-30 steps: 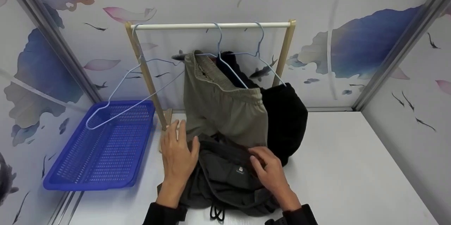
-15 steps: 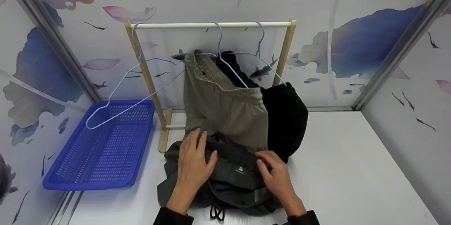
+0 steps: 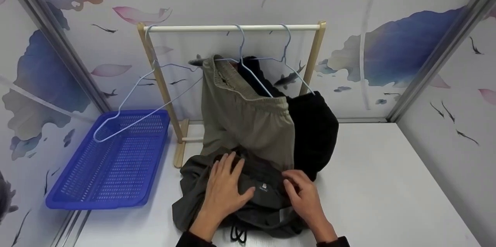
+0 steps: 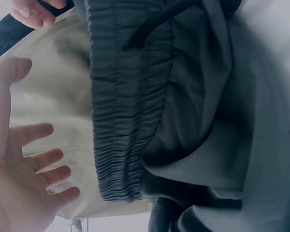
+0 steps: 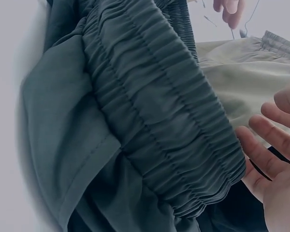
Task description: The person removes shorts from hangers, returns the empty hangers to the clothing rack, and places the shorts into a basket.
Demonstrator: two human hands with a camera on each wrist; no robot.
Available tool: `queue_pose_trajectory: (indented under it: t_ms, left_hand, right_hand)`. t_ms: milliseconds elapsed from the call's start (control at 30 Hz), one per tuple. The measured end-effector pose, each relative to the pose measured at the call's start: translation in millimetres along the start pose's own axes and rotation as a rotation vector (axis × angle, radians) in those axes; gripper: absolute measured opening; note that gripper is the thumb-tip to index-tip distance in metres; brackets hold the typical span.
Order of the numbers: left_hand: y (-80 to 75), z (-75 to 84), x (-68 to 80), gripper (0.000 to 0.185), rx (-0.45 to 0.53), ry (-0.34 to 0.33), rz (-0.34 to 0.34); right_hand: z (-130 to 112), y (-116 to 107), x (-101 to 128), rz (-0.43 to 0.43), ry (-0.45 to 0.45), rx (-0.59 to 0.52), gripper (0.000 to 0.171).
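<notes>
Dark grey pants (image 3: 193, 189) lie bunched on the table, with a gathered elastic waistband (image 4: 128, 106) and a black drawstring loop (image 3: 238, 235) at the near edge. Over their left part hovers my left hand (image 3: 224, 196), fingers straight and spread; the left wrist view shows a gap between it and the waistband. My right hand (image 3: 306, 198) is at the right end of the waistband, its fingers slightly bent. In the right wrist view its fingertips (image 5: 244, 137) meet the waistband edge, while the thumb stays apart from the cloth.
Behind stands a small rack (image 3: 186, 28) with a white bar and wooden legs. Khaki pants (image 3: 248, 123) and black pants (image 3: 316, 134) hang there on light blue hangers. Another hanger (image 3: 135, 122) hangs at the left, over a blue plastic basket (image 3: 149, 196).
My left hand has moved right and slightly nearer, from the pants' left edge to above their middle. My right hand has shifted slightly right and nearer.
</notes>
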State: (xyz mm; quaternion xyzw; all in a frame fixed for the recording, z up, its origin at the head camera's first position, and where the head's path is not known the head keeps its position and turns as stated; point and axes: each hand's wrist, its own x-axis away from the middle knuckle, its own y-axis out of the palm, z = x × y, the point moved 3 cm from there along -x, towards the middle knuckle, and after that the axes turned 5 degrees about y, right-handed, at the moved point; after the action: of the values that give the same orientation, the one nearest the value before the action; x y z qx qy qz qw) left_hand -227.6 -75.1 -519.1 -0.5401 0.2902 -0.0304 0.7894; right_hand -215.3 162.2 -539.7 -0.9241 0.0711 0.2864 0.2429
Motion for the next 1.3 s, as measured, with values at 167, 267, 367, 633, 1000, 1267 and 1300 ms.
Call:
queue_pose_trajectory:
  t_ms: [167, 267, 367, 633, 1000, 1267, 1300]
  left_hand:
    - [8.2, 2.2, 5.6, 0.085, 0.051, 0.011, -0.109]
    - [12.9, 3.3, 9.1, 0.092, 0.113, 0.022, -0.173]
    - [17.4, 5.2, 12.5, 0.096, 0.157, 0.044, -0.217]
    - [30.2, 5.6, 19.6, 0.099, 0.174, 0.090, -0.292]
    - [45.5, -4.3, 26.5, 0.116, 0.019, 0.113, -0.386]
    - [55.3, -15.2, 28.1, 0.128, -0.082, 0.046, -0.522]
    - [56.4, -17.0, 28.2, 0.130, -0.086, 0.029, -0.544]
  right_hand:
    - [-0.4, -1.8, 3.9, 0.024, 0.011, 0.019, 0.017]
    - [0.0, -2.7, 6.2, 0.046, 0.016, 0.036, 0.019]
    - [0.5, -3.2, 7.9, 0.067, 0.009, 0.042, 0.019]
    - [0.9, -4.2, 10.4, 0.093, 0.018, 0.047, 0.017]
    - [3.2, -5.6, 12.2, 0.138, 0.017, 0.071, 0.022]
    - [6.1, -5.4, 13.8, 0.144, 0.014, 0.060, 0.022]
    - [6.4, -5.3, 14.0, 0.144, 0.017, 0.059, 0.022]
